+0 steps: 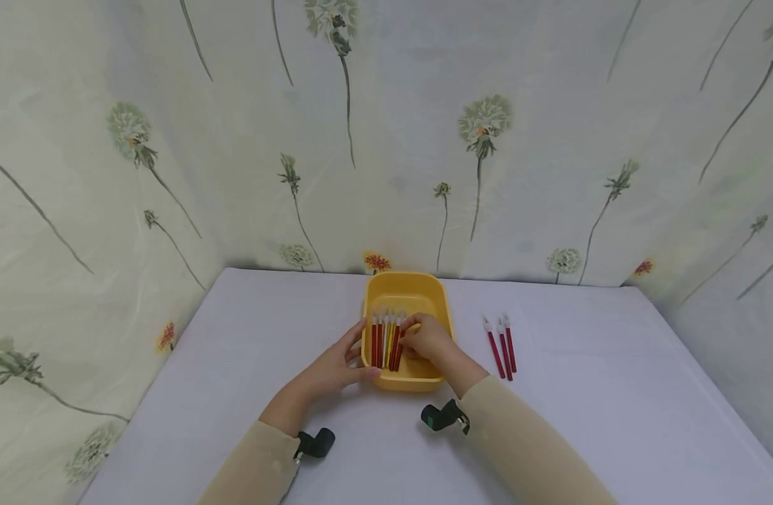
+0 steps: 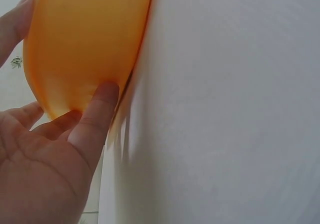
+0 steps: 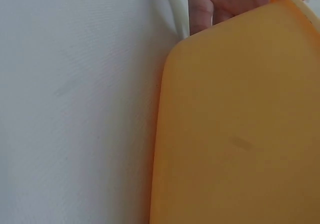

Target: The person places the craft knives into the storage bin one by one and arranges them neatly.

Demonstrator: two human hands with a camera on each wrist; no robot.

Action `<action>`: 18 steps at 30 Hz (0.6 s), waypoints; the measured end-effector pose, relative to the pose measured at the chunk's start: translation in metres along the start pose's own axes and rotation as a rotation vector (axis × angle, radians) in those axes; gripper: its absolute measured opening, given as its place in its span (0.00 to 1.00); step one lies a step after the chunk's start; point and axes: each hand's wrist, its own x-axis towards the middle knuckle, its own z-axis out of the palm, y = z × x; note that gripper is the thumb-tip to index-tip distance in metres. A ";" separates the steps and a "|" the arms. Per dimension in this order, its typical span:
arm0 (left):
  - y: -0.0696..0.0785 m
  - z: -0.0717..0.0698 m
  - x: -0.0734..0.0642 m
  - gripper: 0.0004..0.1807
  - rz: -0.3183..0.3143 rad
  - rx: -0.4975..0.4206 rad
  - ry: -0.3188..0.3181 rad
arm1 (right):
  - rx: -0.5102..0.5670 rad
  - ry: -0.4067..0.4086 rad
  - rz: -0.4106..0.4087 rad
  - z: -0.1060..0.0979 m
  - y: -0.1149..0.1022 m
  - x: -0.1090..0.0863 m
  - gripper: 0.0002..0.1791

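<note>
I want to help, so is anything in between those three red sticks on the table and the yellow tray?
Yes, partly. The right wrist reaches between the near ends of the three sticks and the tray. Farther back, only the tray's raised rim seems to be in the way.

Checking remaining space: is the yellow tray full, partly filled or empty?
Partly filled: the tray holds a row of pens toward its left side, and bare floor shows beyond their pale tips.
</note>
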 end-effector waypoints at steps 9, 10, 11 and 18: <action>-0.004 0.003 0.001 0.58 0.003 0.011 0.010 | -0.144 0.050 -0.077 -0.006 -0.005 -0.008 0.09; -0.004 0.003 0.001 0.58 0.000 0.011 0.012 | -0.163 0.057 -0.084 -0.008 -0.006 -0.009 0.09; -0.005 0.004 0.001 0.58 -0.002 0.010 0.013 | -0.177 0.062 -0.092 -0.010 -0.008 -0.012 0.09; -0.006 0.005 0.001 0.59 0.002 -0.009 0.015 | -0.218 0.077 -0.142 -0.029 -0.020 -0.026 0.11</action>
